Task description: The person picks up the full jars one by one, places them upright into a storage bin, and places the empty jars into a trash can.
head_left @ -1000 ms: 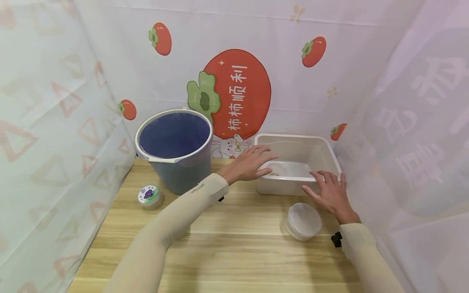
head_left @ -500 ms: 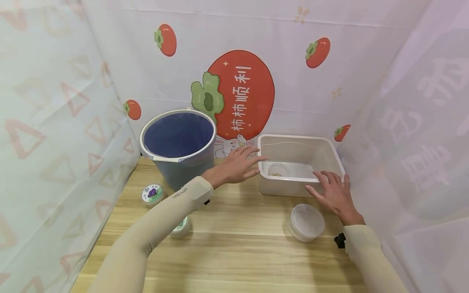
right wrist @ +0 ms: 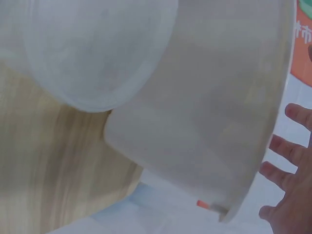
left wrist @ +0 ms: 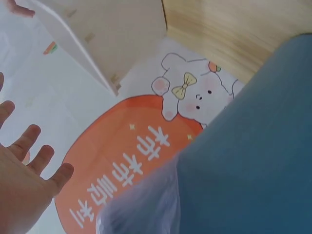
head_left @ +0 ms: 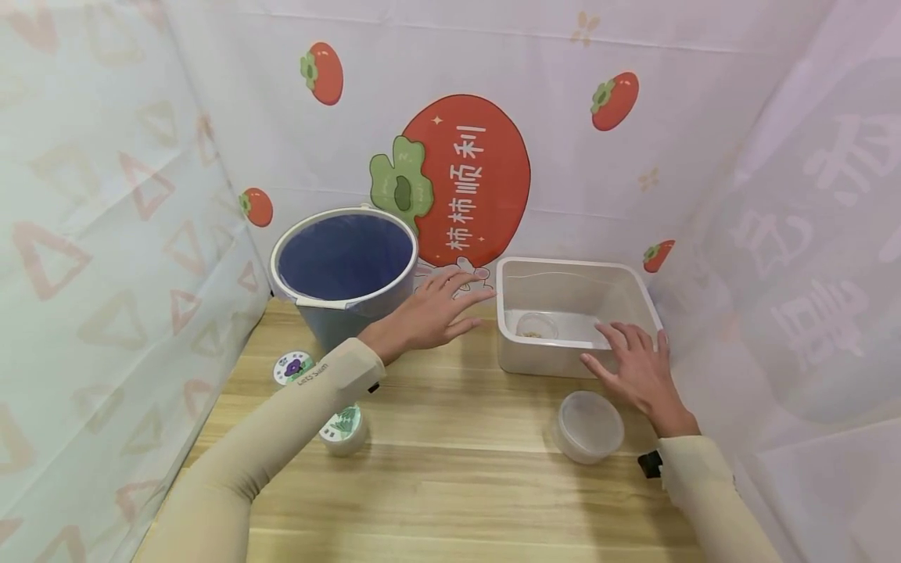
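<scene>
Fingers of the left hand (head_left: 425, 317) and right hand (head_left: 639, 374) were spread, holding nothing, near the white rectangular tub (head_left: 531, 361) on the bench (head_left: 457, 485); any clean reach inside probably meant clearing its rim.

A fruit-printed sheet (head_left: 486, 184), apparently cloth, hangs behind the wooden table (head_left: 450, 485).

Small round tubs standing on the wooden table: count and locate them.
3: purple-flower tub by the blue bucket, green-patterned tub nearer the person, pale tub in front of the white bin. More may be hidden.
</scene>
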`<state>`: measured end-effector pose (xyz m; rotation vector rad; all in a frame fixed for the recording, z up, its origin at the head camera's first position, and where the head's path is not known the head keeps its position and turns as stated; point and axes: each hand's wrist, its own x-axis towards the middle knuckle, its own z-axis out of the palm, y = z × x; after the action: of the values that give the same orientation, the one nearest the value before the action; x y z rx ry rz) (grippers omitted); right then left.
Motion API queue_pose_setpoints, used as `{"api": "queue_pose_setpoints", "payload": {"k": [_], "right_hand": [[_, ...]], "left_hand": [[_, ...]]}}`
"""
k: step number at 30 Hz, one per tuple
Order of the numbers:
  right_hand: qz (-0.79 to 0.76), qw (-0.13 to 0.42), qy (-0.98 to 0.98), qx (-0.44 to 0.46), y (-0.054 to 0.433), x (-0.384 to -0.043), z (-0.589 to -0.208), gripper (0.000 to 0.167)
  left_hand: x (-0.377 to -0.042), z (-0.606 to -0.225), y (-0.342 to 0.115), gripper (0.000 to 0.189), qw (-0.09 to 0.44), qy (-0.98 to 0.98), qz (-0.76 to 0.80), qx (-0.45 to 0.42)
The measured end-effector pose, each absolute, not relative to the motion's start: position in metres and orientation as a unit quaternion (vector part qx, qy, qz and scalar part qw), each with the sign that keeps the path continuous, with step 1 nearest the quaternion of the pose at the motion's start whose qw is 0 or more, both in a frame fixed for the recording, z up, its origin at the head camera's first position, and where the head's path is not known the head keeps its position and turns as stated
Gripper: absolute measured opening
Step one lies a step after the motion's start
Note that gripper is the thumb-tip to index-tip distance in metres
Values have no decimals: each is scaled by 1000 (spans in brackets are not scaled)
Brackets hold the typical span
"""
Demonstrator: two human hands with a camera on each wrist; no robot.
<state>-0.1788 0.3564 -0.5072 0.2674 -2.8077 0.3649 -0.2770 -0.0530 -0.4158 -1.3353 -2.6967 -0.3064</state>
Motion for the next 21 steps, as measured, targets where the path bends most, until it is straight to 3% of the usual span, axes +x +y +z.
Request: {"api": "queue_pose_setpoints", "payload": {"k": [21], "right_hand": [[118, 172, -967, 144, 309, -161, -484, 71]], "left_hand": [[-269, -387, -126, 58, 95, -920, -105, -366]]}}
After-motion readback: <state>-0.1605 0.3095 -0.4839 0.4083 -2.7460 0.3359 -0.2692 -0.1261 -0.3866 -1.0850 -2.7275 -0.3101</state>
